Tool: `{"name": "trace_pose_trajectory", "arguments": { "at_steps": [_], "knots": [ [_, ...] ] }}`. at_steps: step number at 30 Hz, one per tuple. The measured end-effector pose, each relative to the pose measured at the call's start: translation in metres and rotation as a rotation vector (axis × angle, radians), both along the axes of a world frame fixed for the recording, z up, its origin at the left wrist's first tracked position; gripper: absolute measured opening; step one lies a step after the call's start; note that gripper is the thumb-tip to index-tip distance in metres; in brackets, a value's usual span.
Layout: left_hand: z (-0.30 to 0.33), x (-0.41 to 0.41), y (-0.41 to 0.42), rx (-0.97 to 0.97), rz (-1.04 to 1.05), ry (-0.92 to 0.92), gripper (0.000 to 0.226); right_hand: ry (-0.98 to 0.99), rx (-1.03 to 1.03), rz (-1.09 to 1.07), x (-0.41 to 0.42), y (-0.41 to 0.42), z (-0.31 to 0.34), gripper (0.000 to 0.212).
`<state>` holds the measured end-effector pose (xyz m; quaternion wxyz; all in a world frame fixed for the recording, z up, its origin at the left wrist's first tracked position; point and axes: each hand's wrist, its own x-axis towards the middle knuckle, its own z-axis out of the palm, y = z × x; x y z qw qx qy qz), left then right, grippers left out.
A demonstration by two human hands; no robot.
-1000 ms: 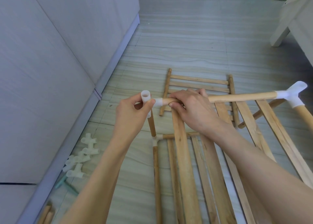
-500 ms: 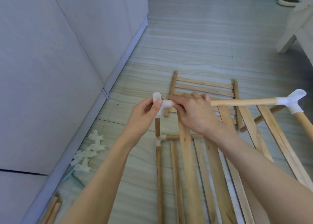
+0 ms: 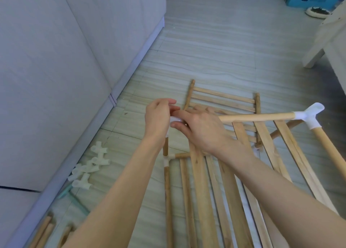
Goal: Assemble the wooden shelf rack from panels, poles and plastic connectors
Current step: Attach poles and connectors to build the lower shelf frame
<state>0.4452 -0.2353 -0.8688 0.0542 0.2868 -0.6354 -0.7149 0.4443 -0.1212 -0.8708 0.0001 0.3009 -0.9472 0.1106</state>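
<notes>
My left hand (image 3: pixel 158 119) grips a white plastic connector (image 3: pixel 173 119) on top of a short upright pole (image 3: pixel 165 146); my fingers hide most of the connector. My right hand (image 3: pixel 201 128) holds the left end of a horizontal wooden pole (image 3: pixel 256 117) right at that connector. At its far end the pole sits in another white connector (image 3: pixel 310 116), from which a second pole (image 3: pixel 330 152) slants down to the right. Below my hands a slatted wooden panel (image 3: pixel 202 191) lies in the frame. A lower connector (image 3: pixel 167 160) joins the upright pole to the frame.
Several loose white connectors (image 3: pixel 89 168) lie by the grey cabinet base (image 3: pixel 56 182) on the left. Another slatted panel (image 3: pixel 222 99) lies flat on the floor beyond my hands. Spare poles (image 3: pixel 44 232) show at the bottom left. A white furniture leg (image 3: pixel 314 58) stands at the right.
The pole's left end has gone further into the connector, and my left hand has closed over the connector's top. The camera has tilted up slightly.
</notes>
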Motion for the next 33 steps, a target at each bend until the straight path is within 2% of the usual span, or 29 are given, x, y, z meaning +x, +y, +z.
{"name": "trace_pose_trajectory", "arguments": {
  "at_steps": [7,12,15,19,24,27,30,33],
  "knots": [
    [-0.006,0.006,-0.001,-0.085,0.099,0.082,0.032,-0.084,-0.059,-0.01,-0.001,-0.007,0.005,0.033],
    [-0.014,0.012,-0.015,-0.091,0.173,0.053,0.034,-0.041,0.012,0.037,0.001,-0.026,0.002,0.032],
    [-0.015,0.01,-0.013,-0.075,0.219,0.03,0.032,-0.058,-0.012,0.031,-0.001,-0.025,0.001,0.031],
    [-0.017,0.011,-0.012,-0.149,0.262,-0.015,0.029,-0.028,0.008,0.038,0.003,-0.027,0.0,0.03],
    [-0.011,0.011,-0.015,-0.167,0.199,-0.061,0.029,-0.067,0.055,0.088,0.003,-0.024,0.006,0.038],
    [-0.011,0.01,-0.014,-0.153,0.155,0.006,0.029,-0.17,-0.018,0.109,-0.005,-0.007,0.015,0.046],
    [-0.01,0.005,-0.003,-0.065,0.03,0.084,0.032,-0.153,0.123,0.12,-0.024,0.026,0.018,0.039],
    [-0.01,0.0,-0.001,-0.027,-0.097,0.169,0.032,-0.302,0.162,0.136,-0.035,0.054,0.02,0.03]
  ]
}}
